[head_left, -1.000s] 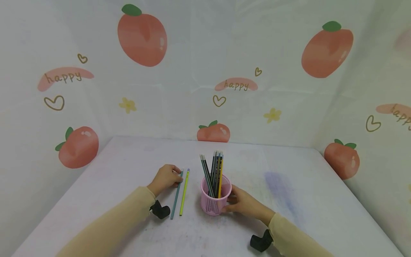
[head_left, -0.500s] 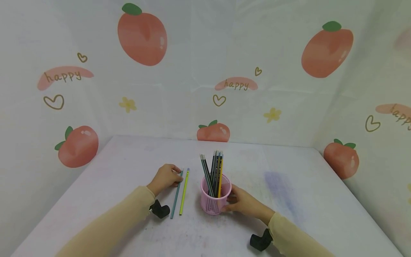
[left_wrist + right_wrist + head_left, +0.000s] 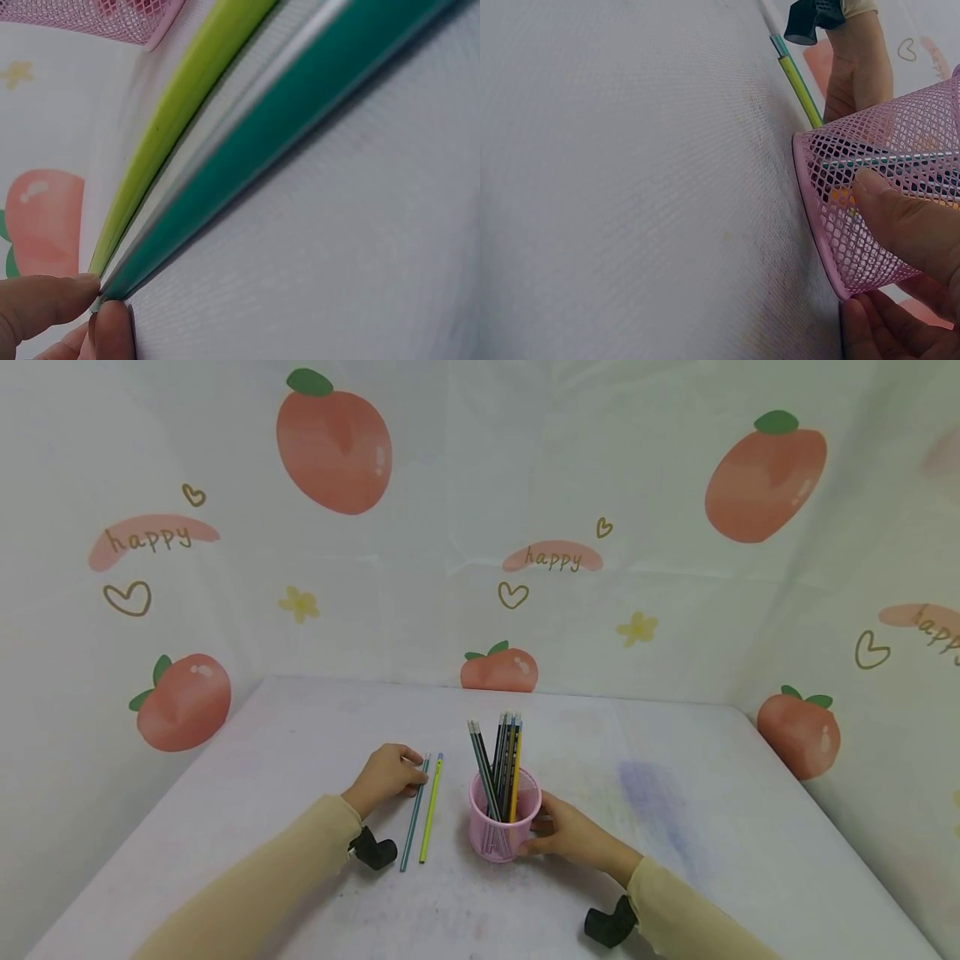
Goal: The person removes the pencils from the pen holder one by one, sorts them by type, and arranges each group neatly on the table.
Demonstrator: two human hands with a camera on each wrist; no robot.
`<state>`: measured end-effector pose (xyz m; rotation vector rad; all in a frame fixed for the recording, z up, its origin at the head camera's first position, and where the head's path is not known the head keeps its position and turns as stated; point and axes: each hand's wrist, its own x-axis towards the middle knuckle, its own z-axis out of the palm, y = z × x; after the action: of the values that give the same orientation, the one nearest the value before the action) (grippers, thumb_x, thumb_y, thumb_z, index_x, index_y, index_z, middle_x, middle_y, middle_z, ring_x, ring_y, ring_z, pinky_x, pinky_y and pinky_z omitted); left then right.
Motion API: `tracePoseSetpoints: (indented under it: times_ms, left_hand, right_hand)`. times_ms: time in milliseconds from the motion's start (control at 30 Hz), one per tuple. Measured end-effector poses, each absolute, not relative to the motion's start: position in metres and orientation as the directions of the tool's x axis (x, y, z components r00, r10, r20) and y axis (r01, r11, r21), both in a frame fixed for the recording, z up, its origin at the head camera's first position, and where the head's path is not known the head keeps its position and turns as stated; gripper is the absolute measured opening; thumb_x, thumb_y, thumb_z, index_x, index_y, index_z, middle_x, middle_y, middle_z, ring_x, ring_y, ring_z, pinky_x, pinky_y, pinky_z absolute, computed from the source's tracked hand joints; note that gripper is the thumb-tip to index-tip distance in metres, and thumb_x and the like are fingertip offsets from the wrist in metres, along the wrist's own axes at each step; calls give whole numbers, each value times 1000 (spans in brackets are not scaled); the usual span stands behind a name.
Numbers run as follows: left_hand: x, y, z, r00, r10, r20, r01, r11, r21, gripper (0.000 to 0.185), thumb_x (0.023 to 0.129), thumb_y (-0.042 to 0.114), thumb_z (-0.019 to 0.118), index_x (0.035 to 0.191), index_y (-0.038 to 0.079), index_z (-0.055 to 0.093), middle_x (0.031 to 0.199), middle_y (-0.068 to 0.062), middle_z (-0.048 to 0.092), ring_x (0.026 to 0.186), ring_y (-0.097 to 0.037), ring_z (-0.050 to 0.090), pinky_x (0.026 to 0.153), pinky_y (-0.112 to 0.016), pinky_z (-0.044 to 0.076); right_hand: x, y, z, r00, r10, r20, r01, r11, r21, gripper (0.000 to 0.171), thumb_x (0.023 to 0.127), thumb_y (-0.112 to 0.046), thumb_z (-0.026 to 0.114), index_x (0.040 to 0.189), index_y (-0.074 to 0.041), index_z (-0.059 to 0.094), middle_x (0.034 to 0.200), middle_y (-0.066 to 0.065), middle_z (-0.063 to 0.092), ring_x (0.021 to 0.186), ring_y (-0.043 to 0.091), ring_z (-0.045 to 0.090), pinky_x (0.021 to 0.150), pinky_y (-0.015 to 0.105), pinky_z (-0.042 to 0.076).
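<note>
Teal pencil pinched by left hand, right hand gripping pink cup

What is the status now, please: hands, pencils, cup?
Left hand pinches teal pencil tip. Right hand grips pink cup, upright, pencils inside. Green pencil flat on table, beside teal. Nothing in the way.

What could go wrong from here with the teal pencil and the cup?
The left hand pinches only the far tip of the teal pencil; lifted from there, it may swing or slip. The yellow-green pencil lies close alongside and may get nudged or roll. The pink mesh cup, gripped by the right hand, holds tall pencils and might tip if bumped.
</note>
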<state>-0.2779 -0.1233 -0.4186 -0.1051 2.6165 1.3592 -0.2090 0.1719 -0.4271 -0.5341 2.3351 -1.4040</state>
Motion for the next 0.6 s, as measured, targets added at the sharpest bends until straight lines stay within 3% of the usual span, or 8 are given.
tracePoseSetpoints:
  times_ms: [600]
  left_hand:
    - [-281,-127,-416,-979,18,-203,-167,500,849,33,83,7,72,113,-2,63,81,-8,67,61,-11,61,57,-23,55]
  right_hand:
    - [-208,172,-428,-863,-494,-101,-148,440,-886,87,78,-17,81,146,4,31,142,23,47,126,40,51,104,51,43]
